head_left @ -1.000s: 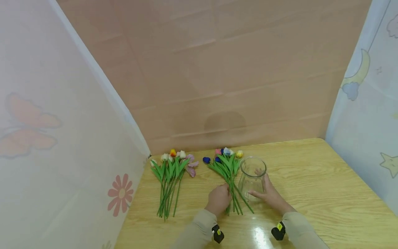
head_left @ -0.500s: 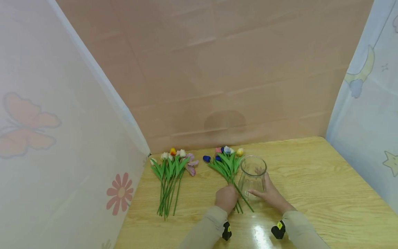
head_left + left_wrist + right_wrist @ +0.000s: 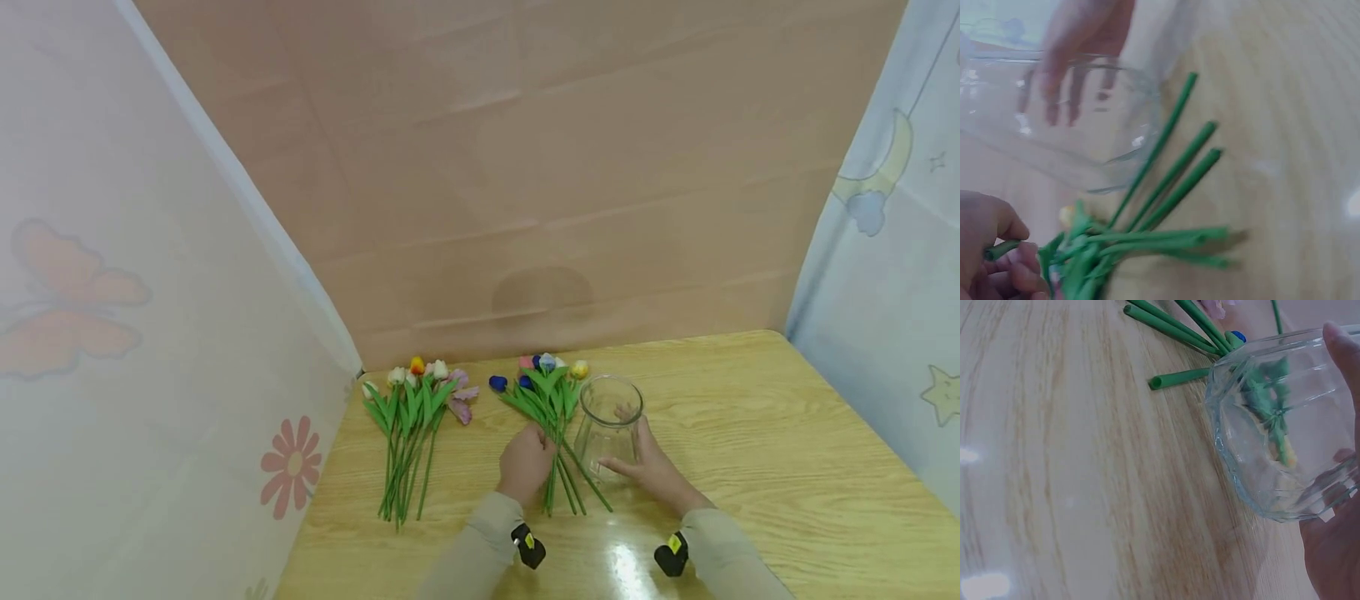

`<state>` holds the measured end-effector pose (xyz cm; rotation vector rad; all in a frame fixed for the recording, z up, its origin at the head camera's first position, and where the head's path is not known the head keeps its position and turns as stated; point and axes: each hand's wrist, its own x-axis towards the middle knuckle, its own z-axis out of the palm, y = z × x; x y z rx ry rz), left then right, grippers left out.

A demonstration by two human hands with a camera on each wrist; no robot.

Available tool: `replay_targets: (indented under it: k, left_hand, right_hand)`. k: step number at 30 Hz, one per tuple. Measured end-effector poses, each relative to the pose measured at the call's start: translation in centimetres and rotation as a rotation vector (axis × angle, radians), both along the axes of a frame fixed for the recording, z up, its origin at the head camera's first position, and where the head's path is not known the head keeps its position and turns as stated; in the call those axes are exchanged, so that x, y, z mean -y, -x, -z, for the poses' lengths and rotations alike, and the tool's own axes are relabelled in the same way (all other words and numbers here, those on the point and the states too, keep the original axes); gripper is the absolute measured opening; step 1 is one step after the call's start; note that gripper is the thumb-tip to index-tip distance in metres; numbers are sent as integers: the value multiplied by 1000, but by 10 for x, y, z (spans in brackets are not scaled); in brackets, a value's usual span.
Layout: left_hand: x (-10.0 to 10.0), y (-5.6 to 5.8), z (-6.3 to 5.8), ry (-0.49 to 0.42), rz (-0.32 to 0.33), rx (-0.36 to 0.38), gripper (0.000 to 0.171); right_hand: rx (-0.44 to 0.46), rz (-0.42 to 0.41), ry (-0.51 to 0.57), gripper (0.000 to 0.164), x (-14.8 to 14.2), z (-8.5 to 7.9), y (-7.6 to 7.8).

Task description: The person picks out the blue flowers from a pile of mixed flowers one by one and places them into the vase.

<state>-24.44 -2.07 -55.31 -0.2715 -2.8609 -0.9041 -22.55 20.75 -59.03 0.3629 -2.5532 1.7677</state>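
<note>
In the head view, a bunch of artificial tulips (image 3: 551,400) with blue, pink, white and yellow heads lies on the table, its green stems pointing toward me. My left hand (image 3: 527,462) is at the left side of these stems. The left wrist view shows its thumb and finger pinching one green stem (image 3: 1002,249), whose cut end pokes out; the flower on it is hidden. Just right of the bunch stands a clear glass vase (image 3: 609,442), upright. My right hand (image 3: 652,471) holds the vase from its right side, thumb in front and fingers behind the glass.
A second bunch of tulips (image 3: 408,417), with white and orange heads and pinkish-purple petals beside it, lies to the left on the wooden table (image 3: 750,433). A brown backdrop (image 3: 562,208) rises behind the table, with printed cloth panels at both sides.
My left hand first shifted right across the stems, then came back left, uncovering them again. My right hand and the vase have stayed in place.
</note>
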Motion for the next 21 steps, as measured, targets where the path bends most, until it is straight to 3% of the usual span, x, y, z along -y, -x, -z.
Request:
replay_targets:
  k: [6,11,17,21]
  left_hand:
    - [17,0,-23,-20,-48,-144,13]
    - [34,0,-35,-68,-63,-243,14]
    - [69,3,-34,-144,-115,-451,20]
    - [100,7,-32,-210,-168,-519,24]
  right_hand:
    - [1,-7,-3,102,0,1,1]
    - [-6,0,-15,101,-1,1,0]
    - [-7,-6,-13,101,-1,1,1]
    - [-5,-3,-14,102,-1,2,1]
